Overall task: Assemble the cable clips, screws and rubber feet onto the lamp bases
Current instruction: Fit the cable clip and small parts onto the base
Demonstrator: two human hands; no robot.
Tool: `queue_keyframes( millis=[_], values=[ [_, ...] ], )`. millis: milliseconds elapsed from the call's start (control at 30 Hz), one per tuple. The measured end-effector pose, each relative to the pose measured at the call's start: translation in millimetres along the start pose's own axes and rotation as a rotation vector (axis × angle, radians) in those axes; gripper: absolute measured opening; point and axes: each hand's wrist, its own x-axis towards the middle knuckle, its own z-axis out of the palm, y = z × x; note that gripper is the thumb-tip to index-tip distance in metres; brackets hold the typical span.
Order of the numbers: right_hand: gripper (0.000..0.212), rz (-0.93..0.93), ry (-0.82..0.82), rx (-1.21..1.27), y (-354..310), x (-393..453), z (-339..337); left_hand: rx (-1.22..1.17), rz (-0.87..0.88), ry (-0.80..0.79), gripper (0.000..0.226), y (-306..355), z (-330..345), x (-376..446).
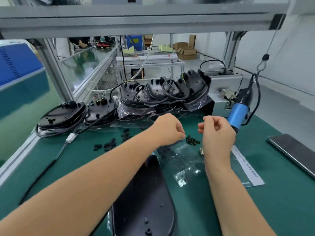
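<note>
A black lamp base (144, 201) lies underside up on the green mat right in front of me, partly under my left forearm. My left hand (168, 130) hovers past it with fingertips pinched together at the edge of a small pile of black screws (192, 140); what the pinch holds is hidden. My right hand (216, 132) is just right of the pile, above the mat, fingers curled in with nothing visible between them. Several black cable clips (109, 145) lie scattered to the left. A clear plastic bag (184, 162) lies below the screws.
Stacks of wired lamp bases (61, 116) in plastic bags line the back of the bench. A blue electric screwdriver (238, 113) hangs at the right. A dark flat device (293, 150) lies far right. A cable with a white connector (71, 138) runs along the left.
</note>
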Motion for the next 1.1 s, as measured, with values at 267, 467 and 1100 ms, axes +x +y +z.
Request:
queue_keyframes(
  millis=[267,467,1100],
  values=[
    [0.019,0.037,0.275,0.058,1,21,-14,0.229,0.014,-0.061,0.034,7,37,40],
    [0.022,0.059,0.402,0.004,3,30,-25,0.278,0.103,-0.079,0.026,6,50,45],
    [0.029,0.348,0.009,0.227,21,43,-25,-0.048,-0.032,-0.024,0.014,5,46,39]
  ],
)
